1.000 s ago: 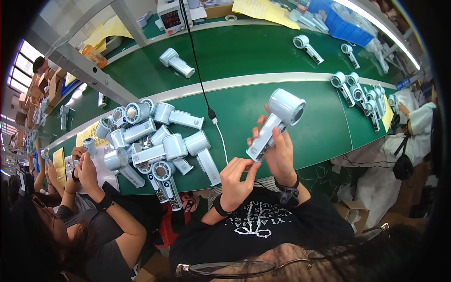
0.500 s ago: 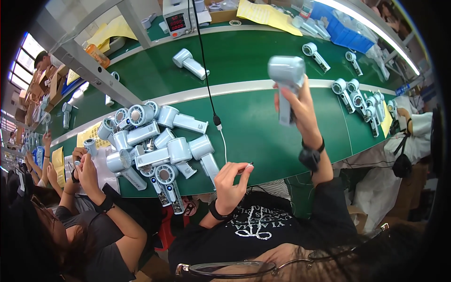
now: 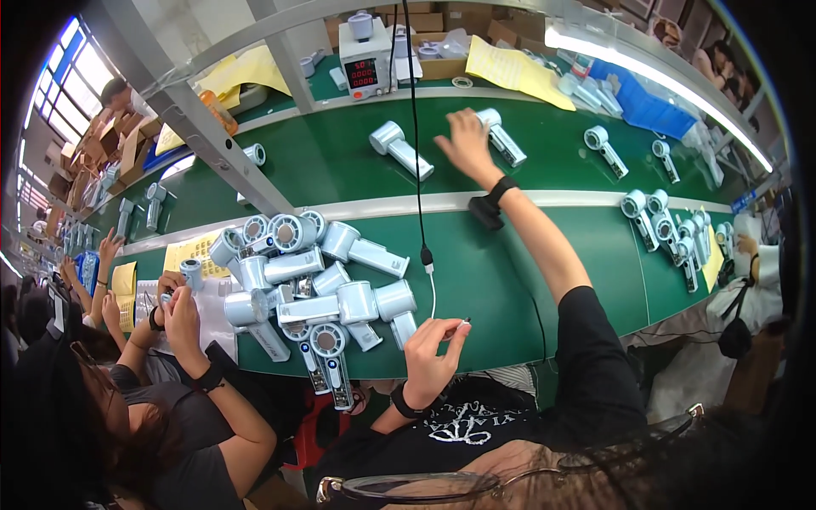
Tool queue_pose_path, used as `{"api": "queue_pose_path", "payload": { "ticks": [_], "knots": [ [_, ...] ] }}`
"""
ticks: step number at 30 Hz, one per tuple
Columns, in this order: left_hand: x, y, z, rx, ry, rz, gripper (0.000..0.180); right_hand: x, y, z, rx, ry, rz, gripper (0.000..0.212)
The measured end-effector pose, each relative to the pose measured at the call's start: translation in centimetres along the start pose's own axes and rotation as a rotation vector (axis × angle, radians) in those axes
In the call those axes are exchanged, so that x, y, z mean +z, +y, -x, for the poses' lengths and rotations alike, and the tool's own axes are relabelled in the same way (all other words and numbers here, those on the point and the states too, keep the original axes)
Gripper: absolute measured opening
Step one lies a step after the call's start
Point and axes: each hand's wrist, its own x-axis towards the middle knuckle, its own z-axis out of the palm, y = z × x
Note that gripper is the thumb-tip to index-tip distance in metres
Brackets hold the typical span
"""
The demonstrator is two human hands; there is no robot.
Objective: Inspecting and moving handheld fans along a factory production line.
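Note:
My right hand [image 3: 467, 148] reaches over the far green belt with its fingers spread and nothing in its grip. Just right of its fingers a pale blue handheld fan [image 3: 508, 144] lies on that belt, and whether they touch I cannot tell. At the near edge, my left hand [image 3: 432, 357] pinches the small plug [image 3: 464, 323] of a white cable [image 3: 434, 289]. This cable joins a black cord [image 3: 416, 153] that hangs from above. Left of that hand is a heap of pale blue handheld fans [image 3: 357, 302], some with uncovered handles.
Other fans, such as one on the left [image 3: 400, 150] and one on the right [image 3: 605, 153], lie along the belt. A metal post [image 3: 208, 136] rises at left. Behind stand a power supply [image 3: 365, 55] and a blue crate [image 3: 650, 106]. A co-worker's hands [image 3: 180, 319] work at left.
My right hand has moved away from me to the far belt and let go of the fan, which now lies there. My left hand keeps its pinch. The whole view has shifted.

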Motion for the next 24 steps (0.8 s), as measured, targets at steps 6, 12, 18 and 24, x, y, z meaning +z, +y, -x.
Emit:
{"api": "queue_pose_path", "payload": {
  "ticks": [6, 12, 18, 24],
  "knots": [
    [0.3, -0.1, -0.4, -0.002, -0.010, 0.013, 0.007, 4.2, -4.2, 0.6, 0.058, -0.255, -0.124, 0.063],
    [-0.1, 0.3, -0.2, -0.021, -0.011, 0.031, 0.007, -3.4, -6.1, 1.1, 0.212, -0.446, -0.394, 0.057],
    [0.4, 0.2, 0.0, -0.056, 0.003, 0.101, 0.008, -12.9, -5.5, 5.0, 0.522, -0.572, -1.099, 0.058],
    [1.1, 0.8, 0.2, -0.043, -0.064, 0.110, 0.008, -21.6, -8.0, 12.0, 0.695, -0.395, -1.773, 0.053]
  ]
}}
